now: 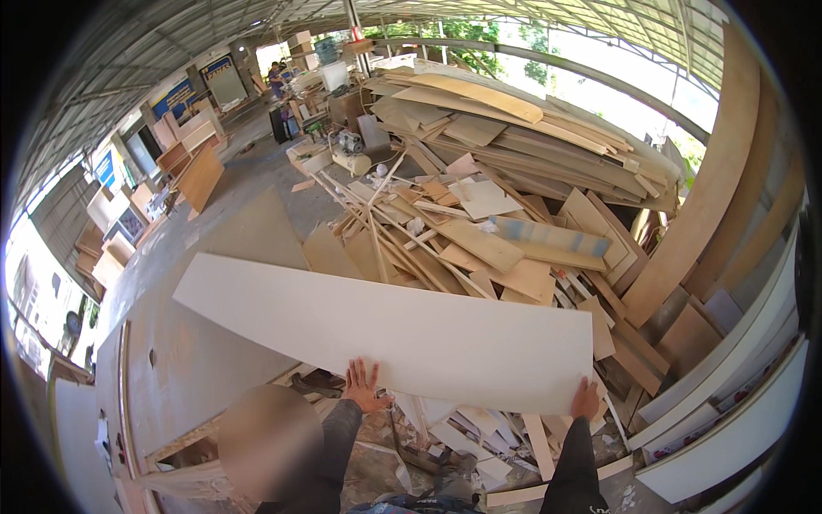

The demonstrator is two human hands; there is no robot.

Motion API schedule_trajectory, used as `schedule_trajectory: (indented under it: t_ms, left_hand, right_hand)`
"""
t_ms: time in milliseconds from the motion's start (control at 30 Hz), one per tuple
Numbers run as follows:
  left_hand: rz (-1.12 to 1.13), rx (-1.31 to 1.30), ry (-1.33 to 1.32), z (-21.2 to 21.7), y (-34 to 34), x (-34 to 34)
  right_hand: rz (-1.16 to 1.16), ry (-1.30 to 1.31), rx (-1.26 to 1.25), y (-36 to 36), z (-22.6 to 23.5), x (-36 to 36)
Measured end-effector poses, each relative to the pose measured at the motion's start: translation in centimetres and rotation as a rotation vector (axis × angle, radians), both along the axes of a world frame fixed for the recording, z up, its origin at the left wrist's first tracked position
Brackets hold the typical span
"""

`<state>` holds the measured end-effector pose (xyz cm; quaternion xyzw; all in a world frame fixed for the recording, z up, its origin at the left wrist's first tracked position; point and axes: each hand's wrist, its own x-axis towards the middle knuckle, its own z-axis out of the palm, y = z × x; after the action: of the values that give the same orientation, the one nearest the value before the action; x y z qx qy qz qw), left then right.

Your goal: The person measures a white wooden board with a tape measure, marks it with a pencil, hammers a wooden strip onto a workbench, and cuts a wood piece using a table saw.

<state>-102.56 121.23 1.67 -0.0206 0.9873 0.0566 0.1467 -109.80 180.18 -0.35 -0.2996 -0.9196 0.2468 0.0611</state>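
A long white board (385,330) lies flat across the middle of the view, held up at its near edge. My left hand (363,387) presses against the board's near edge with the fingers spread over its surface. At the board's right corner, my right hand (586,399) grips the edge. Both dark sleeves come up from the bottom of the picture. The far left end of the board reaches out over the grey floor.
A big heap of plywood offcuts and strips (479,214) fills the ground ahead and right. Tall boards (711,197) lean at the right. White panels (728,403) lie at lower right. A large grey sheet (197,360) lies left. A person (276,79) stands far back.
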Motion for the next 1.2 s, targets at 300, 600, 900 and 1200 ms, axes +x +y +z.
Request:
schedule_trajectory:
  t_ms: [300, 600, 900, 1200]
  left_hand:
    - [0.269, 0.189, 0.111, -1.1, 1.9, 4.2]
    - [0.374, 0.49, 0.301, -3.5, 10.2, 17.2]
    - [1.05, 1.689, 0.263, -6.2, 19.4, 37.3]
    - [1.533, 1.75, 0.369, -4.9, 12.4, 45.3]
  right_hand:
    - [-0.176, 0.054, -0.037, -5.6, -1.7, 18.6]
    - [-0.299, 0.24, -0.328, -14.1, -1.0, 34.2]
    - [0.058, 0.327, -1.133, -26.2, -1.6, 50.1]
    - [0.103, -0.02, -1.473, -22.7, -0.5, 53.2]
